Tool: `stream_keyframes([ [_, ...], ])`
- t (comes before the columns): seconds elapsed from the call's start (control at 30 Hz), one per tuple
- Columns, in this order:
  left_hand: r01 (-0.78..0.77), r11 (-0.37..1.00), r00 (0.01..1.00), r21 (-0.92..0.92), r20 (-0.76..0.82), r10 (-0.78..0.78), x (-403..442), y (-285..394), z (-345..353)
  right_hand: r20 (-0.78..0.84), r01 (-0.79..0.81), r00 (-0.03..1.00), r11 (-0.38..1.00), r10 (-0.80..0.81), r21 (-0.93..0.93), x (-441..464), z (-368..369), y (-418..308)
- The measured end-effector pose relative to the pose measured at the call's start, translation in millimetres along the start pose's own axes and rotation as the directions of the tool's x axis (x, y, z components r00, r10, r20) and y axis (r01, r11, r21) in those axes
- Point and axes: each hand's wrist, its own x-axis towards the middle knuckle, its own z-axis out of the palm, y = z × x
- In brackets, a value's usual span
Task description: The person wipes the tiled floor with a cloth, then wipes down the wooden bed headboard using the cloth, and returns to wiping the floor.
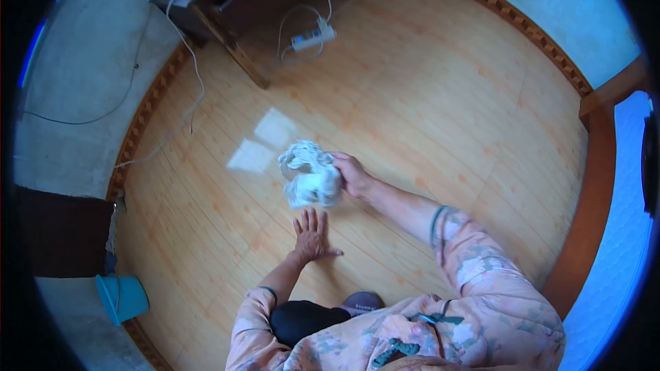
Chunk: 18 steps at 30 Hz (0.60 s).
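My right hand (353,174) is closed on the edge of a crumpled white cloth (313,189), which is bunched up in front of me over the wood-plank floor (440,130). Whether the cloth presses on the floor or hangs just above it, I cannot tell. Just nearer to me, my left hand (313,237) has its fingers spread and holds nothing. Its fingertips point toward the cloth, a short way from its lower edge. Part of the right fingers is hidden behind the cloth.
A white power strip (313,36) with cords lies by the dark wooden desk (237,48). At the left wall stands a turquoise bucket (122,298). A bed with a wooden frame (584,233) and pale blue mattress (622,213) borders the right. My shoe (363,302) is below.
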Motion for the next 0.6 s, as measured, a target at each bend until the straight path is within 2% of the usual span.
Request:
stream_keyframes([
  [0.07,-0.001,1.0,1.0,0.003,-0.017,0.001,2,2,-3,-0.064,0.036,0.997,0.998,-0.039,-0.053,-41,-19,-52],
  [0.13,0.002,1.0,1.0,-0.014,0.01,-0.002,-2,6,-12,-0.046,0.056,0.997,0.992,-0.062,-0.111,-97,-55,-108],
  [0.17,0.008,1.0,1.0,-0.015,0.016,-0.008,-4,9,-17,-0.167,0.088,0.98,0.989,-0.107,-0.118,-123,-82,-127],
  [0.2,0.012,1.0,1.0,-0.014,0.026,-0.011,-5,11,-22,-0.162,0.119,0.975,0.971,-0.154,-0.206,-158,-109,-151],
  [0.23,0.012,1.0,0.999,-0.013,0.037,-0.011,-6,14,-25,-0.276,0.107,0.941,0.944,-0.198,-0.312,-201,-123,-175],
  [0.27,0.013,1.0,0.999,0.015,0.03,-0.013,-3,13,-24,-0.425,0.117,0.857,0.915,-0.29,-0.387,-239,-157,-184],
  [0.33,0.015,0.997,0.999,0.073,0.039,-0.018,-1,8,-13,-0.575,0.084,0.71,0.86,-0.407,-0.504,-323,-240,-188],
  [0.4,-0.004,0.994,0.998,0.111,0.064,-0.003,-2,13,-25,-0.769,-0.004,0.476,0.873,-0.427,-0.488,-417,-309,-172],
  [0.47,-0.02,0.996,0.998,0.09,0.064,0.014,1,10,-28,-0.848,-0.273,0.168,0.803,-0.502,-0.529,-512,-375,-126],
  [0.5,-0.012,0.996,0.996,0.087,0.088,0.004,5,11,-31,-0.858,-0.577,0.052,0.686,-0.511,-0.443,-550,-388,-100],
  [0.53,-0.005,0.996,0.994,0.086,0.111,-0.004,10,12,-36,-0.884,-0.798,-0.059,0.554,-0.463,-0.237,-580,-396,-72],
  [0.57,0.002,0.996,0.991,0.084,0.13,-0.013,21,18,-41,-0.897,-0.929,-0.169,0.371,-0.409,0.006,-610,-403,-44],
  [0.6,-0.048,0.992,0.996,0.113,0.087,0.038,34,28,-46,-0.906,-0.95,-0.302,0.167,-0.296,0.263,-630,-415,-14],
])
